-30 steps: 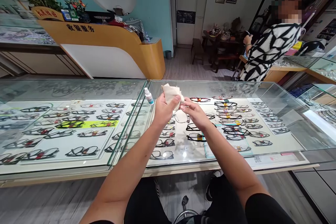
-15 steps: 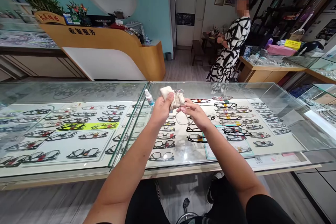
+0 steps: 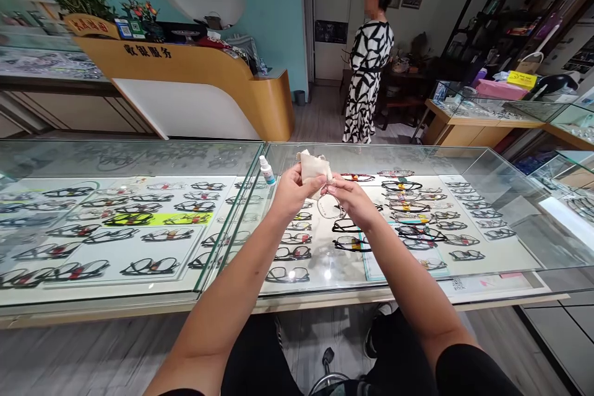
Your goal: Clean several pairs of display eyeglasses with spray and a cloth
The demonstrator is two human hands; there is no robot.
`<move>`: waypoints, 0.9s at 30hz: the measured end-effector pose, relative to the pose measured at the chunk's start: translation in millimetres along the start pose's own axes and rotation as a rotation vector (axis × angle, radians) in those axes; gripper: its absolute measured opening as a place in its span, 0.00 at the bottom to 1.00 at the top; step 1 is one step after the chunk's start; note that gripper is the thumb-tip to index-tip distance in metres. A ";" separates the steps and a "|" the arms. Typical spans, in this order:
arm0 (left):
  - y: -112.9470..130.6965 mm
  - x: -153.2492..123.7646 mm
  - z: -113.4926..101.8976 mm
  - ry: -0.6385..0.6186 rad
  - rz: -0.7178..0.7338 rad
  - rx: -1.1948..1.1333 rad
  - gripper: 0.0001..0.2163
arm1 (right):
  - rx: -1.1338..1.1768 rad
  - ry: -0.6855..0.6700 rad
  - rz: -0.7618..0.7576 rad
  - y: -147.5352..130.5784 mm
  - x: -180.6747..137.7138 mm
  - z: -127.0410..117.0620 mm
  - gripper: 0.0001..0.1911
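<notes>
My left hand is closed on a cream-coloured cloth, its thumb pressing the lower edge. Close beside it, my right hand pinches a pair of thin-rimmed eyeglasses. One clear lens hangs below the fingers; the rest of the frame is hidden by the cloth and my hands. Both hands are held above the glass display case, touching or nearly touching each other. To the left of my left hand, a small white spray bottle with a blue label stands on the glass.
Rows of eyeglasses lie under the glass top of the display case. Beyond it stands a wooden reception counter. A person in a black-and-white dress stands at the back. Another glass case is at the right.
The cloth has shifted slightly right and now covers more of the eyeglasses, with my left hand closer to my right. The person at the back has moved left and turned away.
</notes>
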State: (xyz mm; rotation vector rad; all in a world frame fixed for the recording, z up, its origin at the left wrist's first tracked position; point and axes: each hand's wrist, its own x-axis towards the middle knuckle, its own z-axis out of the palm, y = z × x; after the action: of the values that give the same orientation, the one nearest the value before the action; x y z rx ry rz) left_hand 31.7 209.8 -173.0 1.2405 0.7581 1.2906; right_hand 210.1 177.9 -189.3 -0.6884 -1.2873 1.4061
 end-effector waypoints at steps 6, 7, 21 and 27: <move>-7.7 -2.1 7.0 0.150 0.109 0.012 0.30 | -0.075 -0.042 -0.047 3.4 -3.5 9.5 0.22; -9.3 -1.3 7.5 0.176 0.113 0.009 0.31 | -0.086 -0.044 -0.050 3.0 -3.9 10.6 0.22; -7.9 13.2 -0.6 0.202 0.100 -0.147 0.34 | -0.030 0.142 -0.143 -3.3 -1.8 -0.7 0.22; -8.6 14.0 -3.2 0.218 0.108 -0.129 0.23 | -0.014 0.212 -0.125 -10.7 0.3 -7.6 0.23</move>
State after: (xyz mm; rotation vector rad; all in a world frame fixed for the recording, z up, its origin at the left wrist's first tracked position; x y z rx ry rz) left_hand 33.8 225.3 -178.9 1.0603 0.7566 1.5568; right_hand 220.3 179.2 -181.1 -0.7330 -1.1540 1.1909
